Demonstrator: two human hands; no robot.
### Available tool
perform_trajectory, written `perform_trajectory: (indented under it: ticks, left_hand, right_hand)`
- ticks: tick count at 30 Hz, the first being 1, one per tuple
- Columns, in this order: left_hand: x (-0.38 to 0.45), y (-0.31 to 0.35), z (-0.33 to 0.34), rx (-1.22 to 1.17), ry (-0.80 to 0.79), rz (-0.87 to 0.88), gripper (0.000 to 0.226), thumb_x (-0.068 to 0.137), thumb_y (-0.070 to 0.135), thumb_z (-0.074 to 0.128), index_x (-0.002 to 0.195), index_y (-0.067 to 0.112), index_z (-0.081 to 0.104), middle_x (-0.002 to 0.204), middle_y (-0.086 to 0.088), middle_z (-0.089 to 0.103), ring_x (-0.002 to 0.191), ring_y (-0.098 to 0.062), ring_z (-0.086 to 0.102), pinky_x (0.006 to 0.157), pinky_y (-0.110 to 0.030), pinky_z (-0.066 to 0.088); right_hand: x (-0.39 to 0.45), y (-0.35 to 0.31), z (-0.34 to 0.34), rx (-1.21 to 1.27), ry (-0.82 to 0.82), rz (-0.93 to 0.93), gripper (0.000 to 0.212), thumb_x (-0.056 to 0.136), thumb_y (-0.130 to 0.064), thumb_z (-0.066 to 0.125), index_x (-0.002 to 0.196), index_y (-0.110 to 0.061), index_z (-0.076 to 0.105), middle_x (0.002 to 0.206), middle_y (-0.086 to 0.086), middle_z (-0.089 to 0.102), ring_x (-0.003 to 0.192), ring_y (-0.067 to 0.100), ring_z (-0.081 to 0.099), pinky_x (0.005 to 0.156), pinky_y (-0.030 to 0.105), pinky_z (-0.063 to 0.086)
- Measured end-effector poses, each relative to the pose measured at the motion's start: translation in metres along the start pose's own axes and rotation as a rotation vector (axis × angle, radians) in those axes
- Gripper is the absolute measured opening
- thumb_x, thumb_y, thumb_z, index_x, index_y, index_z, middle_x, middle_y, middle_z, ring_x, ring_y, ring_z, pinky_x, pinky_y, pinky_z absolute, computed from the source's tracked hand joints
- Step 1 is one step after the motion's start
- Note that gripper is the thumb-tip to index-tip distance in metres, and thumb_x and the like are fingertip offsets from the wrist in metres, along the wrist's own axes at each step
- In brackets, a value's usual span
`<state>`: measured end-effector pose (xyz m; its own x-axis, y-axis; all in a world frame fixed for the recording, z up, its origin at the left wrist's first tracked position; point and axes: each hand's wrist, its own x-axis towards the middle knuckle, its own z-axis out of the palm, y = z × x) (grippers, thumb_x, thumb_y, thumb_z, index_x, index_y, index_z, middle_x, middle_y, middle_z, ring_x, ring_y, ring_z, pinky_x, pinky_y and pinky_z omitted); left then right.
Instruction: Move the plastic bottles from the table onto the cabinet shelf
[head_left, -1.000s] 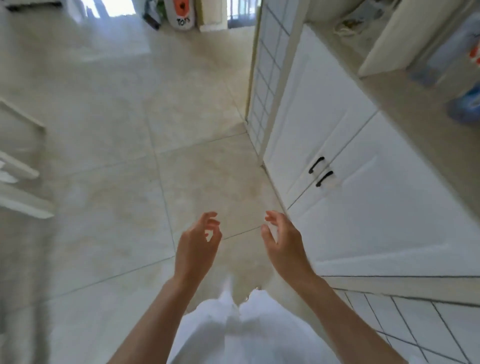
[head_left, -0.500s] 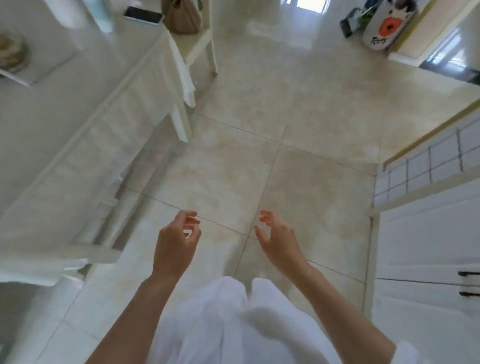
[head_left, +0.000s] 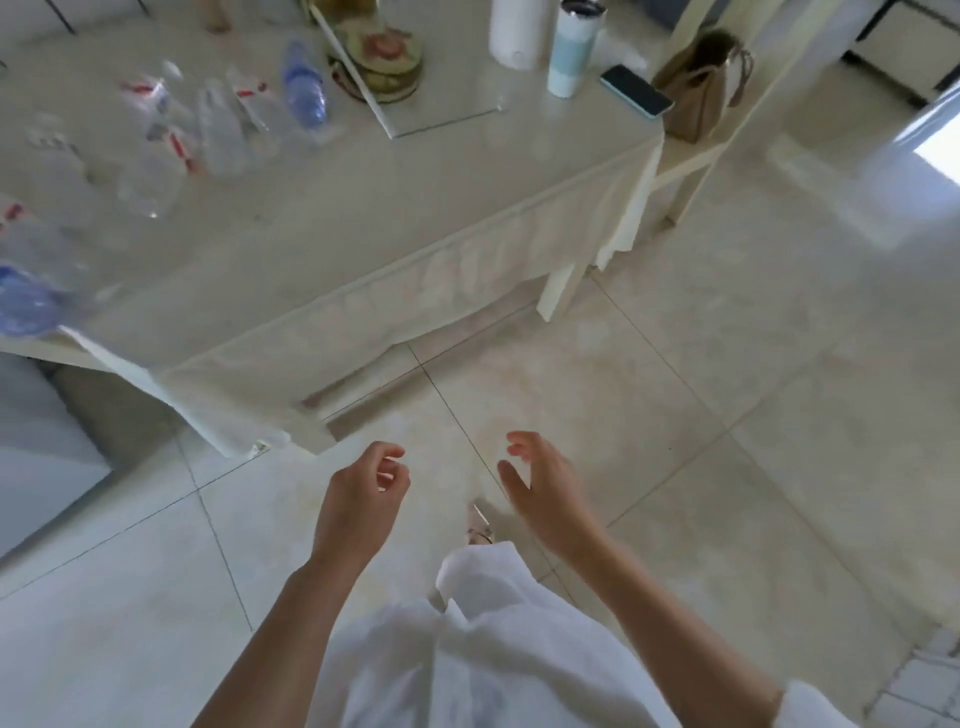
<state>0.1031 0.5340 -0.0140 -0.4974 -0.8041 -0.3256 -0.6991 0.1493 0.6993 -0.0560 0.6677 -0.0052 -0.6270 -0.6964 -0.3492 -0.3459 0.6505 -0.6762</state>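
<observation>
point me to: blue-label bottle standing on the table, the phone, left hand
blue-label bottle (head_left: 304, 91), head view, on its blue label.
phone (head_left: 636, 91), head view, middle of its dark screen.
left hand (head_left: 361, 501), head view, back of the hand.

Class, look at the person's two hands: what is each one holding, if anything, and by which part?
Nothing is held. The left hand and right hand hang over the floor with loosely curled, empty fingers; the plastic bottles stand untouched on the table.

Far end of tabletop: white cylinder (head_left: 517, 34) beside pale-blue tumbler (head_left: 572, 49), phone (head_left: 636, 91) near the corner. Brown bag (head_left: 698, 85) sat on chair (head_left: 685, 161) just past it. Tiled floor (head_left: 727, 364).
</observation>
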Motion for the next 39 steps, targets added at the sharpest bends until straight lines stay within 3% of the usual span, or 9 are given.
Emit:
perform_trajectory:
  ticks: [13, 18, 23, 31, 36, 39]
  left_hand:
    - [0.112, 0.027, -0.052, -0.090, 0.230, -0.224, 0.014, 0.090, 0.023, 0.060, 0.103, 0.025, 0.065, 0.086, 0.006, 0.070, 0.080, -0.012, 0.068, 0.076, -0.033, 0.053]
    - [0.167, 0.020, -0.080, -0.141, 0.279, -0.254, 0.014, 0.089, 0.020, 0.061, 0.101, 0.025, 0.064, 0.084, 0.006, 0.071, 0.078, -0.011, 0.069, 0.071, -0.029, 0.052]
    - [0.243, 0.010, -0.120, -0.180, 0.260, -0.251, 0.015, 0.088, 0.018, 0.061, 0.101, 0.024, 0.063, 0.086, 0.002, 0.071, 0.078, -0.015, 0.069, 0.072, -0.031, 0.053]
    - [0.357, 0.021, -0.183, -0.123, 0.244, -0.203, 0.017, 0.086, 0.011, 0.063, 0.102, 0.016, 0.065, 0.083, 0.002, 0.065, 0.073, -0.019, 0.062, 0.071, -0.024, 0.042]
    - [0.421, 0.041, -0.208, -0.069, 0.214, -0.185, 0.024, 0.087, 0.018, 0.062, 0.110, 0.015, 0.064, 0.090, 0.007, 0.063, 0.084, -0.023, 0.064, 0.076, -0.025, 0.043]
    - [0.460, 0.054, -0.216, -0.095, 0.191, -0.209, 0.029, 0.088, 0.021, 0.060, 0.116, 0.017, 0.061, 0.103, 0.004, 0.067, 0.096, -0.023, 0.062, 0.075, -0.025, 0.041]
  right_hand:
    - [0.182, -0.096, -0.027, -0.101, -0.188, -0.260, 0.033, 0.095, -0.023, 0.055, 0.126, -0.011, 0.053, 0.121, 0.004, 0.062, 0.113, 0.018, 0.056, 0.085, 0.017, 0.034]
    - [0.241, -0.134, -0.009, -0.092, -0.209, -0.289, 0.036, 0.094, -0.021, 0.056, 0.128, -0.010, 0.050, 0.118, 0.007, 0.063, 0.112, 0.020, 0.057, 0.085, 0.017, 0.033]
    - [0.301, -0.180, 0.012, -0.067, -0.188, -0.280, 0.036, 0.094, -0.023, 0.057, 0.127, -0.011, 0.051, 0.116, 0.006, 0.063, 0.109, 0.022, 0.058, 0.087, 0.024, 0.039]
    - [0.386, -0.253, 0.033, -0.051, -0.145, -0.233, 0.035, 0.091, -0.019, 0.061, 0.123, -0.005, 0.055, 0.112, 0.012, 0.066, 0.107, 0.028, 0.062, 0.095, 0.038, 0.047]
    - [0.442, -0.290, 0.031, 0.002, -0.115, -0.193, 0.033, 0.090, -0.016, 0.062, 0.120, -0.003, 0.057, 0.106, 0.014, 0.069, 0.099, 0.032, 0.065, 0.093, 0.044, 0.049]
    - [0.481, -0.313, 0.024, 0.047, -0.116, -0.160, 0.033, 0.090, -0.018, 0.061, 0.120, -0.004, 0.058, 0.106, 0.012, 0.069, 0.099, 0.030, 0.065, 0.094, 0.040, 0.049]
